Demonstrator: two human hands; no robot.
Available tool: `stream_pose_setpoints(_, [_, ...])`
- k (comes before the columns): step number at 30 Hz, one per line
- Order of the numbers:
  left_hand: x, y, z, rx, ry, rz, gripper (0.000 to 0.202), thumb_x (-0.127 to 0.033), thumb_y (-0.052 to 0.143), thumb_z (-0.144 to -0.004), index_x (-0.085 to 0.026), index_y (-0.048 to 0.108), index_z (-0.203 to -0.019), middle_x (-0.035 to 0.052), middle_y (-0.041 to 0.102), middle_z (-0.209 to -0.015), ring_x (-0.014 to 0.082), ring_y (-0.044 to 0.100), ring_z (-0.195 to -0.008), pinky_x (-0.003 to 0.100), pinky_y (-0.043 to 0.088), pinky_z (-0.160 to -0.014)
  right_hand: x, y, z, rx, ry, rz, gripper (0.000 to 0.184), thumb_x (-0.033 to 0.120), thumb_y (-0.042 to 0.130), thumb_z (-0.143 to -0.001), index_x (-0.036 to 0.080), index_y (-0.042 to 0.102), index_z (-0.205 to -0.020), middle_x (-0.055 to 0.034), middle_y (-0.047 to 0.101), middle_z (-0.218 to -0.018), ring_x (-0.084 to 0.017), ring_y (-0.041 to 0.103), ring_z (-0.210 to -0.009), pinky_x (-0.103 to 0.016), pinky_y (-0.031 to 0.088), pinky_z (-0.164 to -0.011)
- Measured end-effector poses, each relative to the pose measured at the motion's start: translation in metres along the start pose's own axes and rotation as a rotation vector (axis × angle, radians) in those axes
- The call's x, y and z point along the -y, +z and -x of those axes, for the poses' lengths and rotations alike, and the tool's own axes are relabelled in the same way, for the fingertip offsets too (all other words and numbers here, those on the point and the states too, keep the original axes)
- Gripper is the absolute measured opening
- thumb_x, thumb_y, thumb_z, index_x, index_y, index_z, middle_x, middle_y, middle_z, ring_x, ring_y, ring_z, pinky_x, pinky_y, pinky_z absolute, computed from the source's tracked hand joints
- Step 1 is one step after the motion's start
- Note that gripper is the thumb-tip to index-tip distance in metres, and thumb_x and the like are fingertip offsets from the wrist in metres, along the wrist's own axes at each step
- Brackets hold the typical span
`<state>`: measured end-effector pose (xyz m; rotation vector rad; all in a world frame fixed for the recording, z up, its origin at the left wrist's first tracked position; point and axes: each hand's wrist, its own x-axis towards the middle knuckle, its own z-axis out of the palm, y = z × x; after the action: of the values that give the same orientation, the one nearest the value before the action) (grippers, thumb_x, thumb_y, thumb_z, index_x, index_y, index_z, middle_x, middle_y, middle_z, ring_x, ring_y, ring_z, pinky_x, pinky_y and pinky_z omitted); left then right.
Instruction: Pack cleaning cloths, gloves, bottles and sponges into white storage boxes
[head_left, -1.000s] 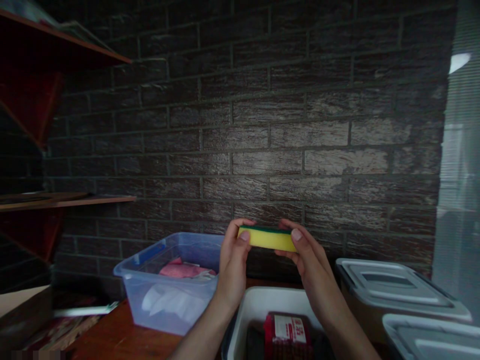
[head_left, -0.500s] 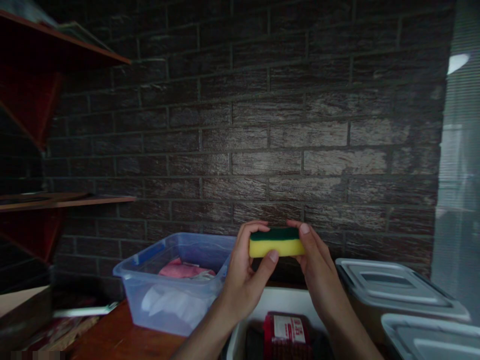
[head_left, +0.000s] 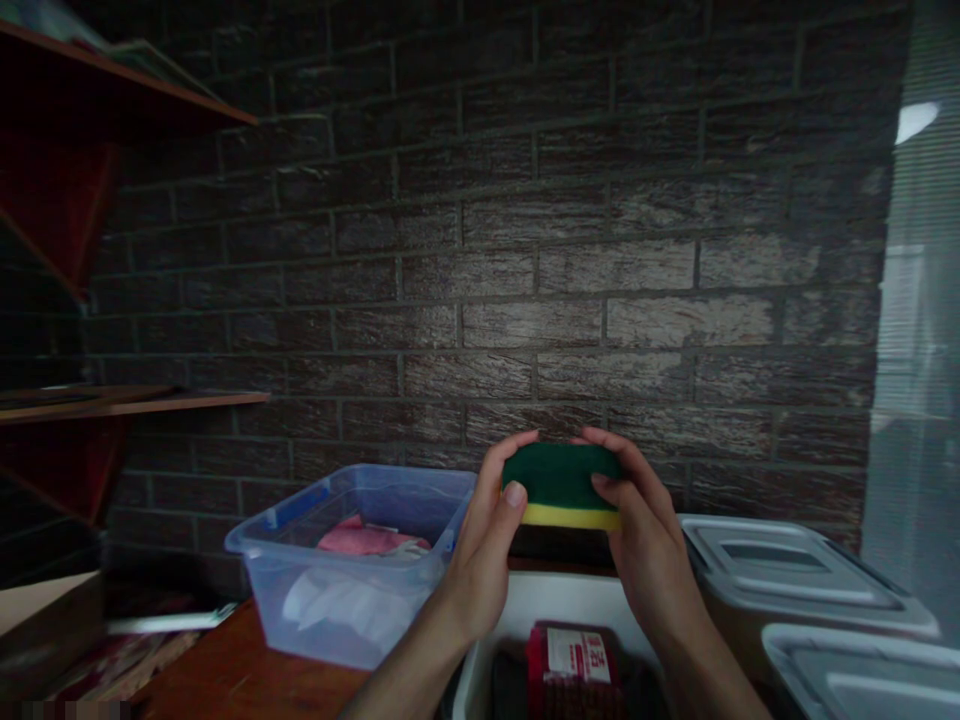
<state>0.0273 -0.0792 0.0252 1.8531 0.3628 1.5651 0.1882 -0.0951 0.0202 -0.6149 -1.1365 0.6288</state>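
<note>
A kitchen sponge [head_left: 564, 478], green on its scrubbing side and yellow below, is held up between both hands. My left hand [head_left: 480, 555] grips its left end, thumb at the near corner and fingers over the far edge. On the other end, my right hand [head_left: 651, 545] is closed with its thumb on the green face. Below the hands stands a white bin [head_left: 559, 597] holding a red package with a white label [head_left: 576, 660] and something dark.
To the left, a translucent blue plastic box [head_left: 330, 600] holds pink and white cloth on the brown table [head_left: 225, 670]. Grey-lidded boxes [head_left: 795, 565] stand at the right. Behind is a dark brick wall [head_left: 495, 250]; red-brown shelves [head_left: 135, 405] are at the left.
The sponge has tilted so that more of its green face shows and less of the yellow. My right thumb has moved onto the green face, and my left thumb to the near-left corner.
</note>
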Motion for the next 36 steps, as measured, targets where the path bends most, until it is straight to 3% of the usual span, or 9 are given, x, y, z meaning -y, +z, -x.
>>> stream_pose_setpoints(6, [0.006, 0.000, 0.003, 0.011, -0.076, 0.121, 0.063, -0.026, 0.052, -0.091, -0.030, 0.038, -0.153, 0.0055, 0.051, -0.149, 0.0324, 0.046, -0.137, 0.048, 0.036, -0.114, 0.000, -0.001, 0.001, 0.065, -0.058, -0.009, 0.048, 0.019, 0.057, -0.082, 0.030, 0.063, -0.128, -0.0024, 0.065, -0.134, -0.028, 0.053, -0.130, -0.046, 0.035, -0.112])
stream_pose_setpoints(10, [0.005, -0.001, 0.005, 0.037, -0.077, 0.119, 0.068, -0.020, 0.051, -0.087, -0.030, 0.036, -0.153, 0.0051, 0.046, -0.154, 0.0327, 0.044, -0.139, 0.049, 0.034, -0.115, 0.003, -0.002, 0.001, 0.085, -0.068, 0.094, 0.050, 0.019, 0.055, -0.081, 0.030, 0.061, -0.129, -0.0013, 0.062, -0.137, -0.027, 0.051, -0.131, -0.042, 0.037, -0.107])
stream_pose_setpoints(15, [0.007, -0.002, 0.006, 0.035, -0.056, 0.110, 0.068, -0.017, 0.048, -0.086, -0.031, 0.036, -0.152, 0.0038, 0.044, -0.155, 0.0319, 0.041, -0.141, 0.050, 0.029, -0.118, 0.006, -0.004, 0.001, 0.128, -0.101, 0.286, 0.049, 0.020, 0.054, -0.082, 0.029, 0.059, -0.129, -0.0015, 0.062, -0.134, -0.027, 0.053, -0.125, -0.038, 0.042, -0.097])
stream_pose_setpoints(22, [0.008, -0.004, 0.004, -0.002, 0.007, 0.109, 0.070, -0.009, 0.047, -0.079, -0.029, 0.042, -0.147, 0.0032, 0.046, -0.153, 0.0288, 0.037, -0.144, 0.047, 0.024, -0.120, 0.010, -0.002, 0.010, 0.202, -0.141, 0.367, 0.057, 0.014, 0.052, -0.084, 0.033, 0.049, -0.138, 0.0020, 0.052, -0.144, -0.022, 0.048, -0.132, -0.036, 0.037, -0.108])
stream_pose_setpoints(27, [0.007, -0.007, 0.001, 0.001, 0.032, 0.167, 0.072, -0.006, 0.048, -0.073, -0.028, 0.047, -0.141, 0.0022, 0.050, -0.149, 0.0268, 0.041, -0.140, 0.041, 0.031, -0.115, 0.010, -0.002, 0.014, 0.267, -0.135, 0.400, 0.070, 0.012, 0.054, -0.085, 0.036, 0.037, -0.148, 0.0009, 0.043, -0.153, -0.022, 0.044, -0.137, -0.037, 0.037, -0.111])
stream_pose_setpoints(32, [0.007, -0.011, -0.002, -0.010, 0.043, 0.183, 0.069, -0.007, 0.052, -0.074, -0.027, 0.049, -0.140, 0.0039, 0.051, -0.148, 0.0276, 0.044, -0.138, 0.041, 0.032, -0.115, 0.007, 0.001, 0.015, 0.260, -0.170, 0.403, 0.074, 0.013, 0.058, -0.084, 0.034, 0.033, -0.151, -0.0023, 0.039, -0.156, -0.024, 0.038, -0.143, -0.041, 0.030, -0.119])
stream_pose_setpoints(36, [0.006, -0.013, -0.003, -0.004, 0.023, 0.163, 0.061, -0.012, 0.059, -0.084, -0.028, 0.046, -0.141, 0.0064, 0.051, -0.150, 0.0275, 0.049, -0.136, 0.041, 0.037, -0.112, 0.003, 0.003, 0.012, 0.226, -0.205, 0.379, 0.074, 0.012, 0.061, -0.082, 0.031, 0.036, -0.149, -0.0048, 0.040, -0.155, -0.025, 0.037, -0.144, -0.044, 0.029, -0.120])
